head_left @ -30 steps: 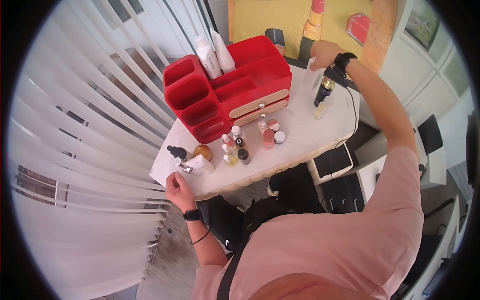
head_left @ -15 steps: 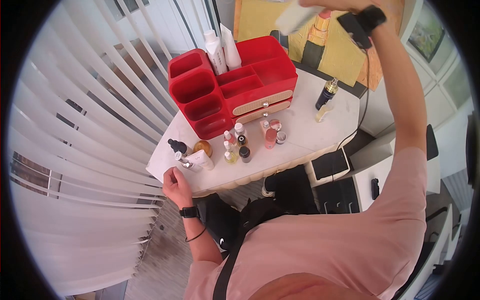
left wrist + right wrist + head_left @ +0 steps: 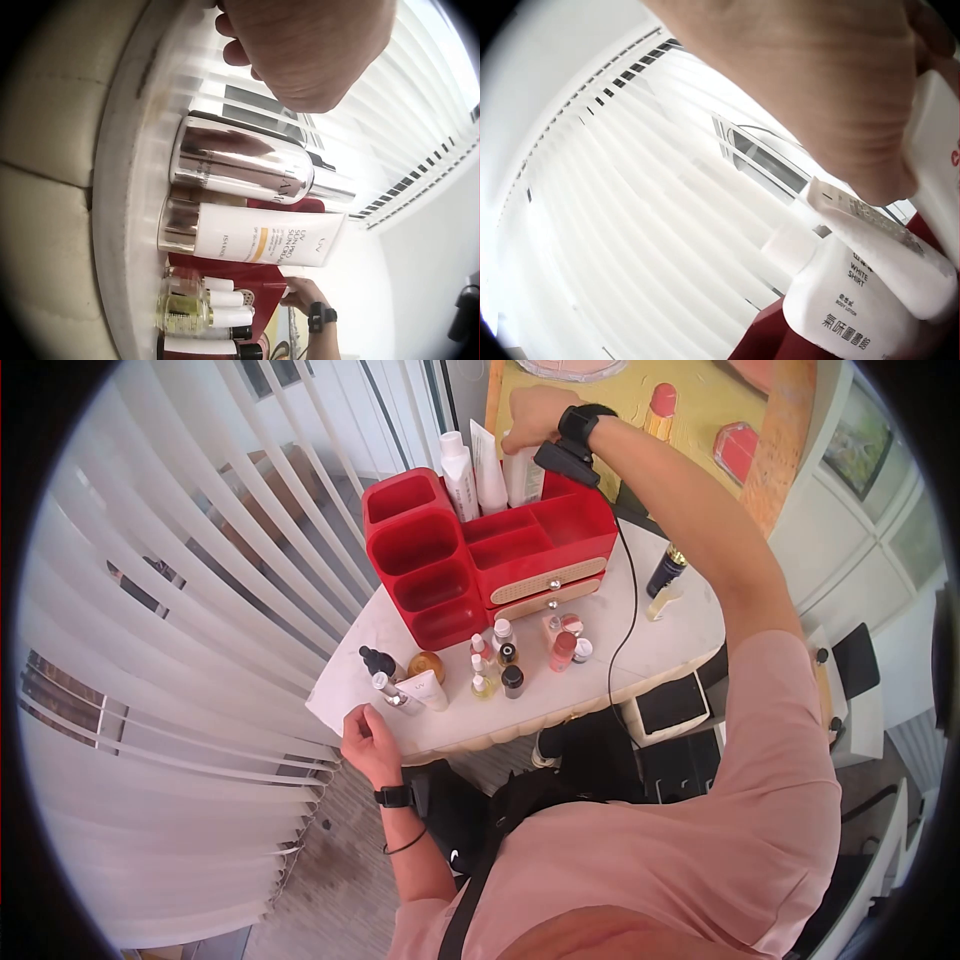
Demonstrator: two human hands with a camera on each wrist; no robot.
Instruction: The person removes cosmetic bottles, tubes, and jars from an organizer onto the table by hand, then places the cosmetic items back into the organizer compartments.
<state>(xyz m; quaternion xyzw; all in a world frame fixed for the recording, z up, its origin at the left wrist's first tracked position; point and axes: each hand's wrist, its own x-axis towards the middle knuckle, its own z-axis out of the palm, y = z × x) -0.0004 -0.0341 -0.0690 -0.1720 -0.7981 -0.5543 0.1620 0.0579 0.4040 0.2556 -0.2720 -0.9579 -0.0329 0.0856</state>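
Note:
My right hand point(image 3: 538, 418) grips a white bottle point(image 3: 521, 478) from above, its lower part down inside the back compartment of the red organizer point(image 3: 508, 575). Beside it in that compartment stand a white tube point(image 3: 488, 472) and a white body lotion bottle point(image 3: 459, 478); the right wrist view shows the lotion bottle's lettering point(image 3: 847, 300). At the table's front left edge is my left hand point(image 3: 372, 748), fingers loosely curled and holding nothing. Closest to it are a shiny silver bottle point(image 3: 232, 161) and a white sun cream tube point(image 3: 262, 234), both upright on the table.
Several small bottles point(image 3: 482, 682) stand in front of the organizer, with a pink jar point(image 3: 563, 650) to their right. A dark gold-topped bottle point(image 3: 664, 572) is at the table's right end. A cable point(image 3: 632, 610) hangs from the right wrist across the table. White blinds point(image 3: 220, 660) line the left.
My right hand has lifted the white bottle from the table's right end, carried it left and lowered it into the organizer. The left hand has stayed near the table edge.

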